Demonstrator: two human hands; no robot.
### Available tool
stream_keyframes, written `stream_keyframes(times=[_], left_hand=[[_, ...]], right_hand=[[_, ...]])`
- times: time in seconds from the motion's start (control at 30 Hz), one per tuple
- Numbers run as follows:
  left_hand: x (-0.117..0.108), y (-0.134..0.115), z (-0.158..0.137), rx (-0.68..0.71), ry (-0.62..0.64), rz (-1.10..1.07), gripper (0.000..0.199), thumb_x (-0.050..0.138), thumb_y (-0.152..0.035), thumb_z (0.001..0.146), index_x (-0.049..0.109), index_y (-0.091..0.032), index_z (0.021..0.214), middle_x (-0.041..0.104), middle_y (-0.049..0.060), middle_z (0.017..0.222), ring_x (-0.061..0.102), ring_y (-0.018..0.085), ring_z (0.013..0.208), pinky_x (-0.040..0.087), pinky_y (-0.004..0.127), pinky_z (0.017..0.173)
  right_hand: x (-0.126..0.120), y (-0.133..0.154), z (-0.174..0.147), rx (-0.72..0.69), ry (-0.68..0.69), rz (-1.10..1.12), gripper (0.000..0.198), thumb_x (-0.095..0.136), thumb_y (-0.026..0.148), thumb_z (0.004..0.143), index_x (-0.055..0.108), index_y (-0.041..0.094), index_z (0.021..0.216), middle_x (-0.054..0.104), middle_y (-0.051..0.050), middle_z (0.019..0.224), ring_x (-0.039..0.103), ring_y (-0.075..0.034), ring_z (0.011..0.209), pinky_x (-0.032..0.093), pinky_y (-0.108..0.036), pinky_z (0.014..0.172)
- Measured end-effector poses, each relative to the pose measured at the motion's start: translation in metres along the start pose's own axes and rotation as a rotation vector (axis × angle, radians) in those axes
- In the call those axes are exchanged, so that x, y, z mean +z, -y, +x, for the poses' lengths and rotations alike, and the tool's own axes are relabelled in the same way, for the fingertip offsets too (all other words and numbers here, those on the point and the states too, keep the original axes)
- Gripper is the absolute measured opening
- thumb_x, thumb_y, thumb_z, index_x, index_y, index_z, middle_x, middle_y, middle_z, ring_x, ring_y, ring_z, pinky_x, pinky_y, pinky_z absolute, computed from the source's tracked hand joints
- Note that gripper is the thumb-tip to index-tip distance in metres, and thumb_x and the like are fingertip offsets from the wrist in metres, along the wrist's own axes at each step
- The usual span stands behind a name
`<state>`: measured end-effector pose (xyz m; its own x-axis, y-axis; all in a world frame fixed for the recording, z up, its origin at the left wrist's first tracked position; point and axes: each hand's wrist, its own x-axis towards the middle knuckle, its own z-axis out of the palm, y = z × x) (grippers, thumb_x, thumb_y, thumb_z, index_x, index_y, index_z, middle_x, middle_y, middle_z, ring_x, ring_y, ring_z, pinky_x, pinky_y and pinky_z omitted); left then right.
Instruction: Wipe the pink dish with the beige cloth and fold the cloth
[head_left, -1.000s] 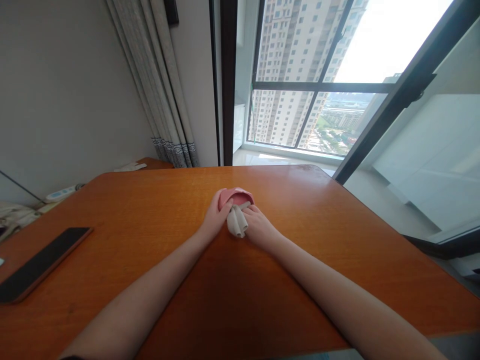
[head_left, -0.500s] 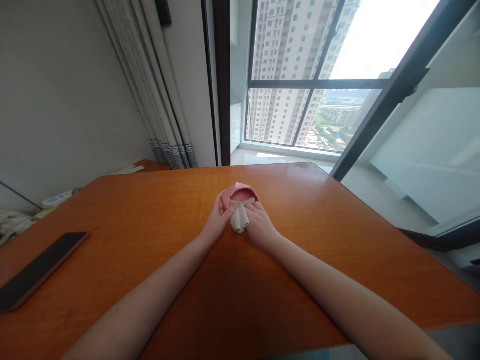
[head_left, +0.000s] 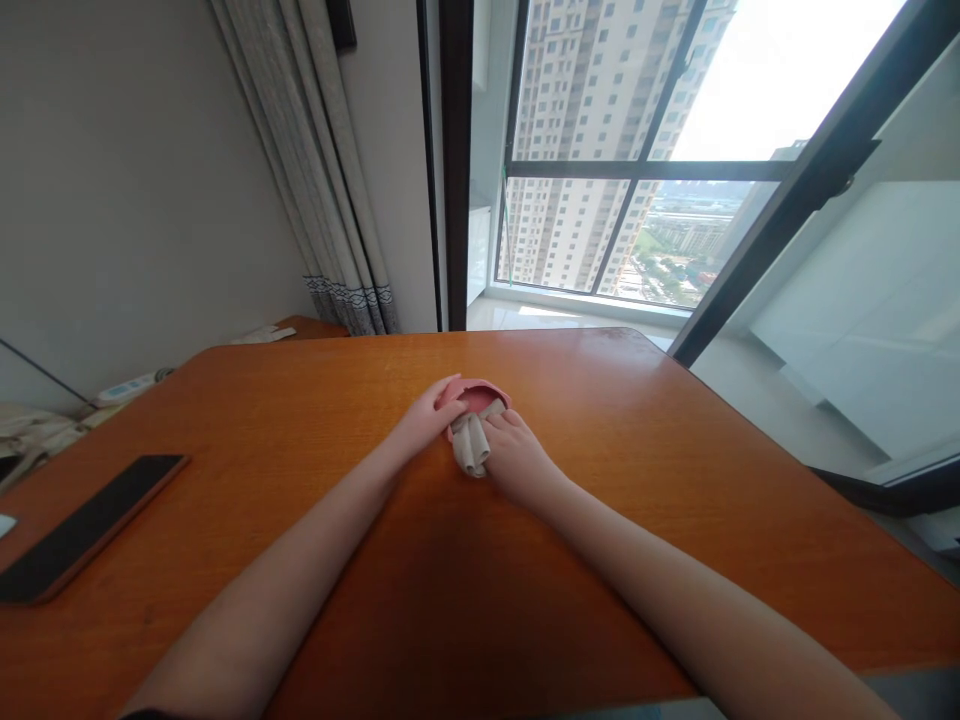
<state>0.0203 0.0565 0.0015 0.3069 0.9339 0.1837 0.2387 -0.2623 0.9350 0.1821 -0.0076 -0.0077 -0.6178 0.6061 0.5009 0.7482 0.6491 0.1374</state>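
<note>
Ahead of me, over the far middle of the wooden table [head_left: 300, 400], is a pink bowl-like container [head_left: 480, 394] with its hollow side facing me. My left hand [head_left: 427, 412] is closed on its left rim, thumb on the near side and fingers behind. A pale beige cloth [head_left: 471, 442] hangs in folds over the near edge of the container. My right hand [head_left: 517, 450] grips the cloth from the right, its fingers pressing it at the container's lower right rim. Part of the cloth is hidden under those fingers.
A long dark flat pad [head_left: 94, 525] lies on the table at the left, with a small white object [head_left: 6, 524] at the frame edge. A power strip [head_left: 127, 387] sits beyond the left edge. Behind the table are a grey curtain [head_left: 315, 180] and a dark-framed window [head_left: 637, 170].
The container has tilted and shifted slightly left and toward me. My left thumb has moved onto its inner rim, and my right hand has drawn the cloth down and left.
</note>
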Motion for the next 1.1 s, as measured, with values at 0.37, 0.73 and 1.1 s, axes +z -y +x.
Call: stream_keyframes(times=[0.37,0.73,1.1], left_hand=[[0.010,-0.020,-0.011,0.029,-0.049,0.051,0.034,0.052,-0.026,0.074,0.054,-0.017,0.107,0.060,0.006,0.111,0.054,0.022,0.107,0.038,0.035,0.098],[0.008,-0.025,-0.017,0.000,0.046,0.093,0.077,0.061,-0.042,0.072,0.028,-0.015,0.136,0.049,0.013,0.130,0.048,0.027,0.118,0.036,0.039,0.102],[0.006,-0.020,-0.011,0.013,-0.018,0.132,0.055,0.059,-0.036,0.073,0.046,-0.014,0.122,0.051,0.012,0.128,0.046,0.027,0.120,0.032,0.038,0.104]], right_hand=[[0.004,0.002,-0.001,-0.014,-0.055,0.028,0.016,0.047,0.008,0.081,0.061,0.014,0.076,0.058,-0.008,0.077,0.046,-0.020,0.072,0.032,-0.034,0.071],[0.008,0.012,-0.002,0.063,-0.028,0.064,0.011,0.051,0.014,0.077,0.061,0.014,0.083,0.061,-0.009,0.079,0.050,-0.022,0.075,0.035,-0.036,0.072],[-0.001,0.009,0.000,0.039,0.048,0.119,0.017,0.049,0.013,0.081,0.061,0.012,0.093,0.061,-0.010,0.089,0.050,-0.022,0.083,0.037,-0.036,0.077]])
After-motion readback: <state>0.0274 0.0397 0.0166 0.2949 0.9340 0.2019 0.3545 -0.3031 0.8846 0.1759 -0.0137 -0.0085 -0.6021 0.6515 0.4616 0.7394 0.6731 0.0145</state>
